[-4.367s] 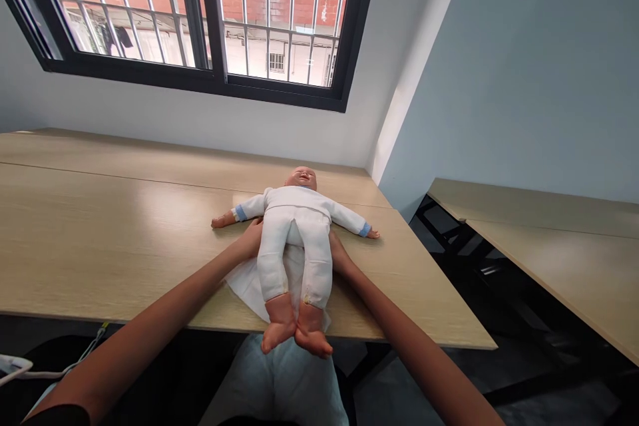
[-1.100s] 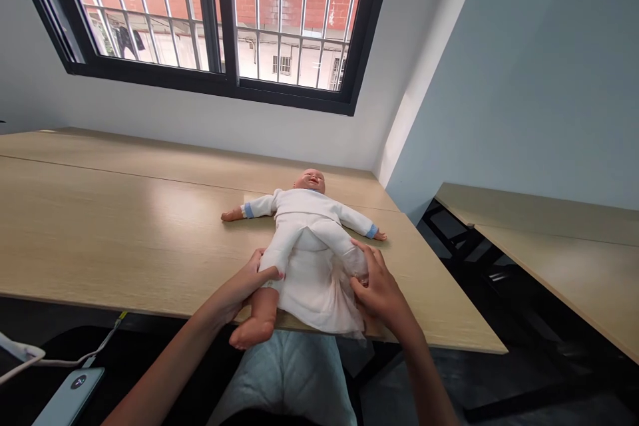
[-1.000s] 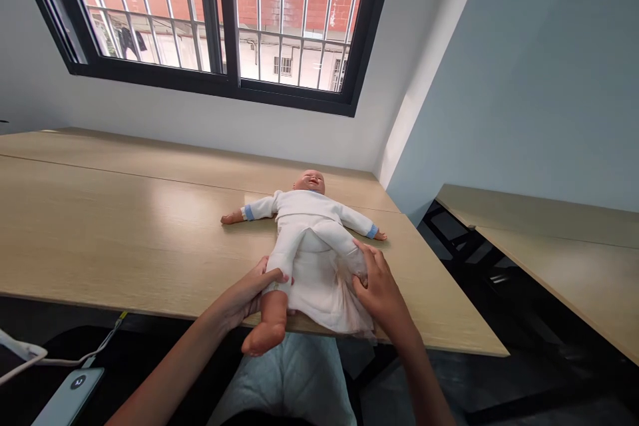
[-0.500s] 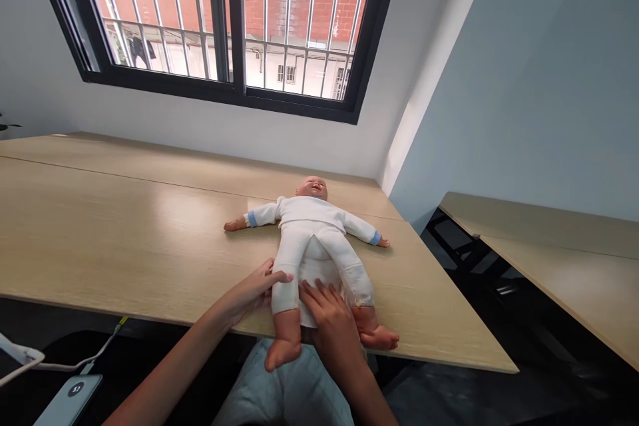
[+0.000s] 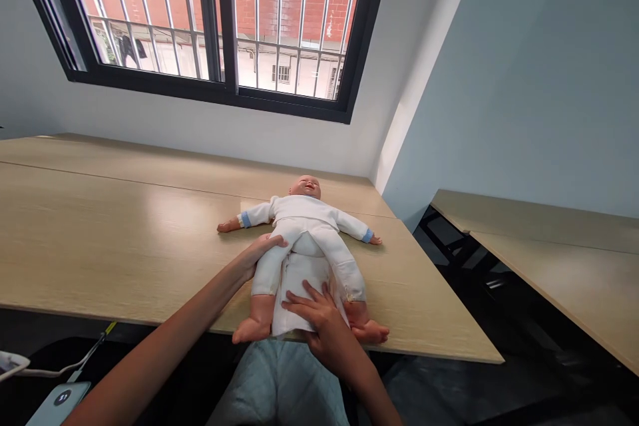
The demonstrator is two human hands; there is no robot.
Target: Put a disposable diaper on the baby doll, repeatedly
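A baby doll (image 5: 312, 210) in white clothes with blue cuffs lies on its back on the wooden table (image 5: 124, 233), head toward the window and legs spread toward me. My left hand (image 5: 265, 247) grips the doll's upper leg on the left, thumb on top and its other fingers hidden beneath. Between the legs, a white cloth (image 5: 304, 273) lies spread out, reaching the table's front edge. My right hand (image 5: 322, 316) rests on that cloth with fingers spread, close to the doll's leg on the right.
A barred window (image 5: 214, 26) is in the wall behind the table. To the right, past a dark gap, stands another wooden table (image 5: 539, 239). A power bank (image 5: 60, 405) with a cable is at the lower left, below the table edge.
My left hand has moved up from the doll's lower leg to its upper leg, and that leg has swung outward to the left. My right hand's fingers have spread; more cloth shows.
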